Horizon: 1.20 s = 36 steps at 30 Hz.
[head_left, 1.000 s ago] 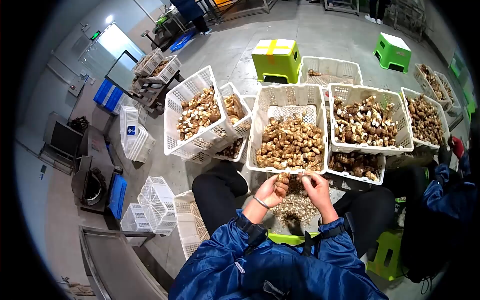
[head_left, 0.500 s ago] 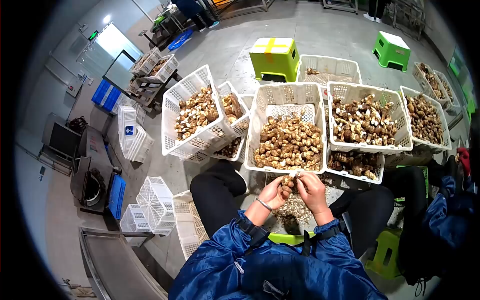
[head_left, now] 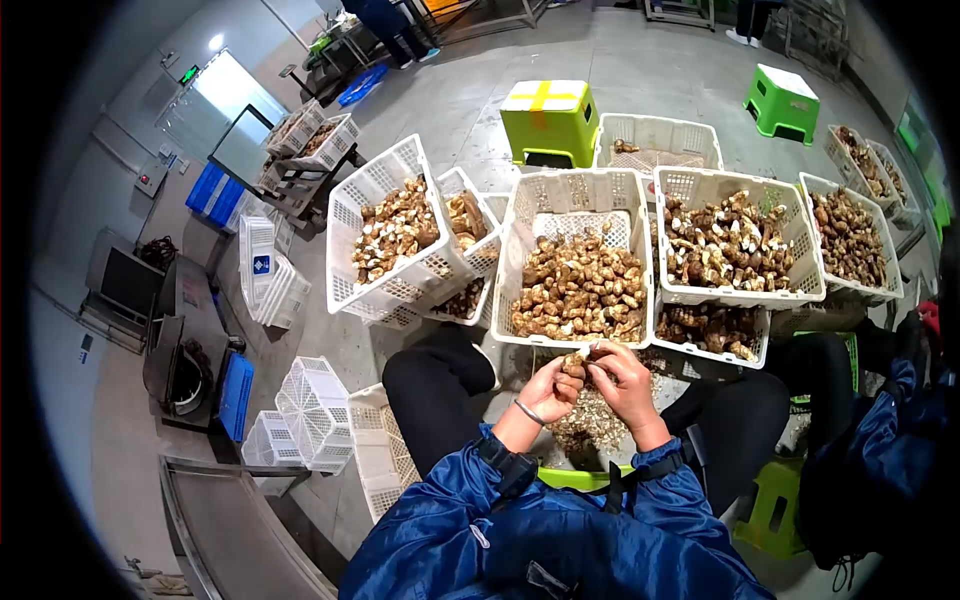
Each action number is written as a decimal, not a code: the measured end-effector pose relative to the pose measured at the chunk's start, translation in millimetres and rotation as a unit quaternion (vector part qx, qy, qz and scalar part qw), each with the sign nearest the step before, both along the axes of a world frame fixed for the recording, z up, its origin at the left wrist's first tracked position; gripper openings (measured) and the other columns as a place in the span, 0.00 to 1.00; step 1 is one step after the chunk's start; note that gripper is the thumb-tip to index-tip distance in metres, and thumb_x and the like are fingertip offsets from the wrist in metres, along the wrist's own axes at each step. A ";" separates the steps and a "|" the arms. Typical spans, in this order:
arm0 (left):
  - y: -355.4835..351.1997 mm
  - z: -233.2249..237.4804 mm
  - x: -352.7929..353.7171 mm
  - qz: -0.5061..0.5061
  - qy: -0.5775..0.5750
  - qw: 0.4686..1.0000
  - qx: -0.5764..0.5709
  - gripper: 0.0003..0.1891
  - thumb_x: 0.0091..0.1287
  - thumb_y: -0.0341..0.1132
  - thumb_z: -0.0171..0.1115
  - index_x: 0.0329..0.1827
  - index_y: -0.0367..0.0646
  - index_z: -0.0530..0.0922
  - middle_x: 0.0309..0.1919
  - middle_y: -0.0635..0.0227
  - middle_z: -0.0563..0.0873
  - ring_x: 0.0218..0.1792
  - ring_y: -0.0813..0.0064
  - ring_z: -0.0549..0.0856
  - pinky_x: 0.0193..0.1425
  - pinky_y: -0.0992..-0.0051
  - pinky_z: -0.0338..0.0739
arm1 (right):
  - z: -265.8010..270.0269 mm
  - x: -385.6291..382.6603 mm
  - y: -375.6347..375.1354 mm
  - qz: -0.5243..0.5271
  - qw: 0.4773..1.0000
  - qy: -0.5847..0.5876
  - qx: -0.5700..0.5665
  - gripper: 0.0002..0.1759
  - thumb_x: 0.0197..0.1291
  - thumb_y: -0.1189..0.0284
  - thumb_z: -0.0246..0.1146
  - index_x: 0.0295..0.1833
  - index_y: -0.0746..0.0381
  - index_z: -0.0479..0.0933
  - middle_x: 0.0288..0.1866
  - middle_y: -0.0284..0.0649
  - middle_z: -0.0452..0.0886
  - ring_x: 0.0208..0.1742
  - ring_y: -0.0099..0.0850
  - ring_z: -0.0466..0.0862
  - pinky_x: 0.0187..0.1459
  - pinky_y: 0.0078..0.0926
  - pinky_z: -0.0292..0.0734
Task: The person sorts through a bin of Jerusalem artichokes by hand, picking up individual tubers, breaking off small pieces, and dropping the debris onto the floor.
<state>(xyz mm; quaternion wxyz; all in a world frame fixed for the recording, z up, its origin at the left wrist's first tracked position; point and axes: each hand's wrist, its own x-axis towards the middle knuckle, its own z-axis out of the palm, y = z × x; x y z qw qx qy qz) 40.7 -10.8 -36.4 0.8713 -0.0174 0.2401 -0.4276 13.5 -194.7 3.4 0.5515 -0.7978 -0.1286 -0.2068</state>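
Note:
In front of my knees, my left hand (head_left: 550, 391) is closed around a brown, knobbly mushroom (head_left: 573, 364). My right hand (head_left: 622, 382) meets it from the other side, thumb and fingers pinched together beside the mushroom's top. A small pale bit shows at those fingertips, and I cannot tell what the right hand grips. Just beyond both hands stands a white plastic crate (head_left: 574, 182) holding a heap of similar mushrooms (head_left: 580, 285). Pale trimmings (head_left: 590, 422) lie scattered below my hands, between my legs.
More mushroom crates stand at the left (head_left: 345, 240) and right (head_left: 740, 296). Green stools (head_left: 548, 135) are on the floor beyond. A person's blue sleeve (head_left: 900, 430) is close on my right. Stacked white crates (head_left: 315, 412) and a metal table (head_left: 235, 530) stand left.
Both hands stay together at the mushroom, with the right fingers shifted slightly over it. The whole view has moved a little; the crates look the same.

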 end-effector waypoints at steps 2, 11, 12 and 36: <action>-1.0 5.6 -0.6 -0.015 -0.006 1.000 -0.008 0.17 0.80 0.44 0.42 0.44 0.38 0.72 0.26 0.76 0.71 0.22 0.87 0.71 0.25 0.86 0.73 | -3.6 1.0 -1.9 0.006 1.000 0.008 0.010 0.05 0.57 0.78 0.67 0.38 0.67 0.81 0.43 0.46 0.85 0.47 0.42 0.85 0.48 0.34 0.80; 3.2 10.6 4.5 -0.039 0.002 0.997 0.069 0.11 0.77 0.41 0.47 0.44 0.44 0.73 0.26 0.77 0.72 0.20 0.88 0.68 0.21 0.87 0.69 | -1.3 1.3 -7.0 -0.063 0.992 0.090 0.066 0.05 0.60 0.78 0.65 0.40 0.69 0.81 0.40 0.45 0.85 0.38 0.35 0.86 0.40 0.27 0.79; 8.4 17.9 13.4 -0.037 -0.072 0.989 0.126 0.10 0.76 0.41 0.49 0.43 0.45 0.73 0.26 0.76 0.72 0.22 0.86 0.68 0.24 0.86 0.69 | -4.4 2.5 -9.0 -0.075 0.991 0.088 0.071 0.06 0.61 0.77 0.65 0.41 0.69 0.81 0.39 0.44 0.85 0.36 0.33 0.85 0.40 0.26 0.78; -41.0 -148.2 192.4 -0.129 -0.648 0.129 0.740 0.12 0.55 0.33 0.61 0.39 0.38 0.82 0.42 0.47 0.83 0.45 0.46 0.82 0.51 0.54 0.77 | -45.2 11.6 -2.4 0.007 0.979 0.203 -0.030 0.09 0.58 0.71 0.64 0.32 0.66 0.77 0.30 0.49 0.79 0.32 0.47 0.81 0.36 0.39 0.75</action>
